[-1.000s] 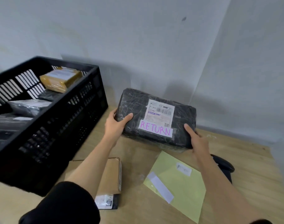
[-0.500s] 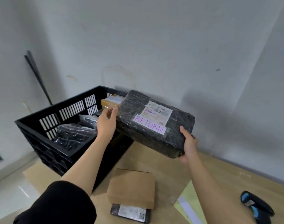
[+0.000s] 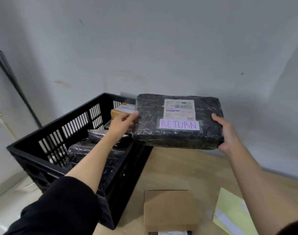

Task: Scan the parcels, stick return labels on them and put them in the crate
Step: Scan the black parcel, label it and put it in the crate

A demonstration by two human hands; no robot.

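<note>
The wooden bench [image 3: 183,168] carries a black slatted crate [image 3: 34,167] at its left end. Inside the crate lie several black-wrapped parcels [image 3: 80,150] and, at the far end, a brown taped box [image 3: 121,110]. The black parcel [image 3: 209,126] is held level in the air, its left end over the crate's far right corner and the rest over the bench. Nearer the person, a cardboard box [image 3: 170,209] rests on the bench, with a yellow envelope [image 3: 229,209] just to its right. The left hand [image 3: 122,122] grips the parcel's left edge, thumb on top and fingers hidden beneath. The right hand [image 3: 227,133] grips the right edge, thumb on top and fingers curled under. On the parcel's top face a white shipping label [image 3: 178,110] sits directly above a white strip reading RETURN [image 3: 178,125].
</note>
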